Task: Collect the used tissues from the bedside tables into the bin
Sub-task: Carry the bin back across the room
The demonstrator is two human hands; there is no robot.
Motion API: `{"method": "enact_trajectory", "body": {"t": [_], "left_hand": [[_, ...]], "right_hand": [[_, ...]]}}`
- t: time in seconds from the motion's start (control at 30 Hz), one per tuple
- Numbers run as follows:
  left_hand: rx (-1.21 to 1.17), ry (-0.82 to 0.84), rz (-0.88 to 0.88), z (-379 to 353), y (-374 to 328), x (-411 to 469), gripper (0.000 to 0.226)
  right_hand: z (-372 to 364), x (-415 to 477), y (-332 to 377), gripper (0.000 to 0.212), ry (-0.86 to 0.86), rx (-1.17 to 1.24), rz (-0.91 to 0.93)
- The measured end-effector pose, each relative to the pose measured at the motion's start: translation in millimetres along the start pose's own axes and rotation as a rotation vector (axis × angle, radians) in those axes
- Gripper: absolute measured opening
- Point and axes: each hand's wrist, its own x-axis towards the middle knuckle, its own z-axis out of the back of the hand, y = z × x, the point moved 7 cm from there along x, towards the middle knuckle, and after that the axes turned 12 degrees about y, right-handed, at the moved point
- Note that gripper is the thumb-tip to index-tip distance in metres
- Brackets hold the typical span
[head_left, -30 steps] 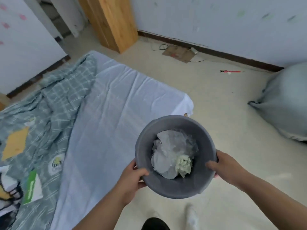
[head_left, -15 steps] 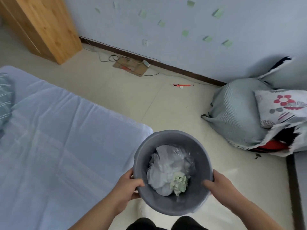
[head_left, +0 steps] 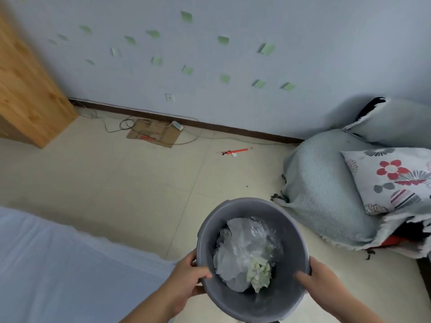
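In the lower centre of the frame the left hand and right hand clasp opposite sides of the rim of the grey bin, probably light and stiff enough for that hold, while a soft crumpled tissue lies inside it.

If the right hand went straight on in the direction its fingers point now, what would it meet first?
Probably the greenish tissue in the bin. The right hand grips the rim with fingers pointing inward. The tissue lies deeper, so the hand might pass above it.
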Motion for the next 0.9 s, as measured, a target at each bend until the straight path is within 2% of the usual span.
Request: {"method": "enact_trajectory", "body": {"t": [0.2, 0.33, 0.53, 0.67, 0.9], "left_hand": [[-0.071, -0.077, -0.1, 19.4, -109.2, 53.3, 0.057], [-0.2, -0.149, -0.177, 69.4, -157.9, 69.7, 0.052], [-0.34, -0.249, -0.188, 168.6, -187.0, 106.5, 0.049], [-0.354, -0.297, -0.193, 238.1, -230.4, 122.6, 0.053], [-0.391, -0.451, -0.312, 371.6, -321.6, 103.0, 0.048]], "right_hand": [[82.2, 101.5, 104.1, 0.017, 0.064, -0.073, 0.092], [95.1, 174.7, 200.3, 0.013, 0.097, -0.183, 0.183], [56.4, 279.5, 317.8, 0.018, 0.241, -0.306, 0.244], [30.0, 337.9, 396.1, 0.017, 0.304, -0.36, 0.233], [-20.0, 405.3, 598.4, 0.015, 0.406, -0.443, 0.371]]}}
